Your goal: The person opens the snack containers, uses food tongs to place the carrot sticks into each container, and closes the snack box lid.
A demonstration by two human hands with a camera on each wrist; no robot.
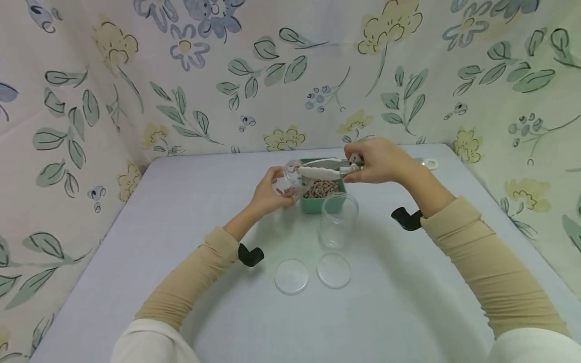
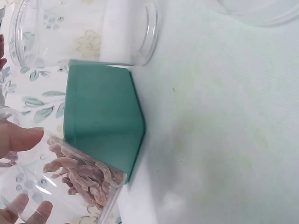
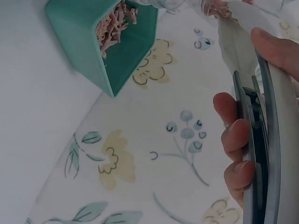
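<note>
The right hand (image 1: 380,161), in the head view, grips the tongs (image 1: 320,172), whose long axis runs leftward from it to the mouth of a clear jar (image 1: 290,182); the left hand (image 1: 269,192), holding that jar, is nearer to it. The green box (image 1: 320,206) lies between the hands, beneath the tongs. In the left wrist view, the jar tilts, with brown strips (image 2: 84,179) near its base, beyond that hand's thumb. In the right wrist view, the tong tips lie ahead of the fingers by the jar; contact is unclear.
</note>
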